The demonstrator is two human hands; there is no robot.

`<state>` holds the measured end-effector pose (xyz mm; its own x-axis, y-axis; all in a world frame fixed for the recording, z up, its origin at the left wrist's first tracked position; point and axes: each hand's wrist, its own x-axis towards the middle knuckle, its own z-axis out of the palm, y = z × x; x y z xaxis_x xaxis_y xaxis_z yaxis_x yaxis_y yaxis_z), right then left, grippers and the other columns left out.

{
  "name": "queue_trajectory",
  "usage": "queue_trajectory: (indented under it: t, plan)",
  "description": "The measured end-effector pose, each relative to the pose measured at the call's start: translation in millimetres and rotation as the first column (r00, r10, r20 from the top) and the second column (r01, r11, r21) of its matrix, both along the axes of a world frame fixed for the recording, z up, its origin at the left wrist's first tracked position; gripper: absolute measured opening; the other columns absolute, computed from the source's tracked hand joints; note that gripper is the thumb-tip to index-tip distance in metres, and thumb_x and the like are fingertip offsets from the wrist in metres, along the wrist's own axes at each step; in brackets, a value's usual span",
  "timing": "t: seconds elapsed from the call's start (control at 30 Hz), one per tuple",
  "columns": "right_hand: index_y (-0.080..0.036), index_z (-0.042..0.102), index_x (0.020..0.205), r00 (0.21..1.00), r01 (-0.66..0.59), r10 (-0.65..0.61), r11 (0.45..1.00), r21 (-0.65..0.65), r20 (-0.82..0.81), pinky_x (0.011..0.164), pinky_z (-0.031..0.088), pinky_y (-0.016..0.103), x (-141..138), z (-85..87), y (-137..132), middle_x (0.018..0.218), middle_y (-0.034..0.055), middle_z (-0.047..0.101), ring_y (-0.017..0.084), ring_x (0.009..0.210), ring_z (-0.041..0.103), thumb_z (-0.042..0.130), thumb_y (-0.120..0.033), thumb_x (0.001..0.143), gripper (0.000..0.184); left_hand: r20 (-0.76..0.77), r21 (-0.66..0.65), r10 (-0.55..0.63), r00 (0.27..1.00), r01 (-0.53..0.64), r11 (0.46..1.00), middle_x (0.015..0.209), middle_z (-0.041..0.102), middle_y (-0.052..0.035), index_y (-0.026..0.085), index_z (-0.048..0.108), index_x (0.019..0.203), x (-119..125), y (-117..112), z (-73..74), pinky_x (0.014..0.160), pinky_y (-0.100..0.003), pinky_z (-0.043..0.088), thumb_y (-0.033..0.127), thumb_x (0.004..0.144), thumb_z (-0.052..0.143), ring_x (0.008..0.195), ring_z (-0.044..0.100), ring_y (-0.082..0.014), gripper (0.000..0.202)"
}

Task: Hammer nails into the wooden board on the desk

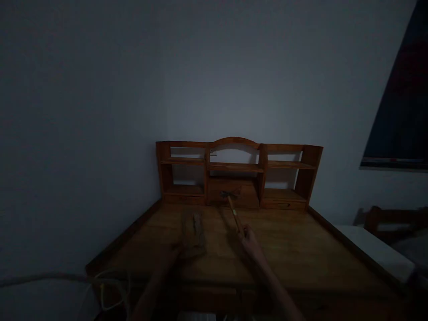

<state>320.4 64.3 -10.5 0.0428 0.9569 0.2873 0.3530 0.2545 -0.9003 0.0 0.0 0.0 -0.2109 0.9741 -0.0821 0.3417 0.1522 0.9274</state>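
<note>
My right hand is closed around the wooden handle of a hammer. The hammer is raised over the desk, its dark metal head pointing away from me, in front of the middle shelf panel. To the left, a flat, roughly rectangular wooden board lies on the desk. On its upper part sits a small paler piece whose kind I cannot make out. At the board's near left corner is my left hand; darkness and blur hide its fingers.
A wooden shelf unit stands along the desk's back edge, against the wall. A pale cable runs past the near left corner. Beyond the right edge are a white surface and a wooden chair or bed frame. The room is dim.
</note>
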Motion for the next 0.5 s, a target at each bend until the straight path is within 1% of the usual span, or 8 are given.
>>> queue_trajectory:
  t: [0.1,0.17,0.23,0.33,0.4,0.5]
  plan:
    - [-0.012,0.056,0.093,0.998,-0.054,0.053,0.998,-0.026,-0.029,0.057,0.047,0.024,-50,4.1,12,0.08,0.001,0.057,0.01,0.064,0.055,0.056,-0.034,0.087,0.023,-0.094,0.075,0.062,0.994,-0.055,0.996,0.103,0.068,-0.0107,0.013,0.068,0.1,-23,3,-3.4,0.085,-0.035,0.049,0.047,0.075,0.055,0.096,0.064,-0.0266,0.044]
    - [-0.012,0.055,0.098,0.995,-0.088,0.086,0.995,-0.056,-0.045,0.052,0.045,0.022,-79,5.3,22,0.077,0.0001,0.057,0.008,0.058,0.053,0.054,-0.035,0.088,0.025,-0.119,0.153,0.067,0.991,-0.048,0.987,0.106,0.067,-0.01,0.015,0.067,0.102,-28,5,-5.6,0.089,-0.034,0.048,0.045,0.076,0.054,0.099,0.063,-0.025,0.042]
    - [-0.012,0.054,0.101,0.993,-0.111,0.107,0.991,-0.08,-0.052,0.049,0.044,0.021,-101,6.8,33,0.075,-0.0006,0.057,0.007,0.053,0.051,0.053,-0.037,0.089,0.028,-0.136,0.225,0.076,0.988,-0.044,0.973,0.109,0.066,-0.009,0.016,0.066,0.105,-29,6,-6.9,0.091,-0.033,0.047,0.045,0.077,0.052,0.102,0.062,-0.0238,0.042]
    - [-0.012,0.055,0.098,0.99,-0.143,0.142,0.988,-0.058,-0.016,0.055,0.047,0.023,-119,10.3,45,0.08,0.001,0.058,0.009,0.061,0.055,0.057,-0.035,0.086,0.026,-0.154,0.25,0.105,0.982,-0.064,0.966,0.109,0.066,-0.0097,0.015,0.064,0.107,-28,5,-8.0,0.092,-0.033,0.047,0.046,0.078,0.05,0.101,0.062,-0.0239,0.045]
    - [-0.012,0.056,0.096,0.985,-0.166,0.168,0.986,-0.033,0.04,0.06,0.048,0.025,-124,11.7,48,0.084,0.0018,0.059,0.011,0.069,0.057,0.061,-0.032,0.083,0.023,-0.158,0.255,0.135,0.978,-0.092,0.963,0.107,0.067,-0.0104,0.015,0.063,0.109,-27,4,-9.8,0.09,-0.035,0.048,0.047,0.077,0.051,0.1,0.063,-0.0246,0.047]
    - [-0.012,0.058,0.092,0.973,-0.174,0.177,0.984,-0.032,0.146,0.062,0.047,0.027,-124,10.0,45,0.081,0.0013,0.059,0.012,0.069,0.056,0.063,-0.034,0.081,0.025,-0.175,0.311,0.189,0.966,-0.128,0.942,0.107,0.067,-0.009,0.016,0.064,0.108,-26,5,-14.1,0.091,-0.036,0.048,0.046,0.076,0.052,0.101,0.062,-0.0248,0.045]
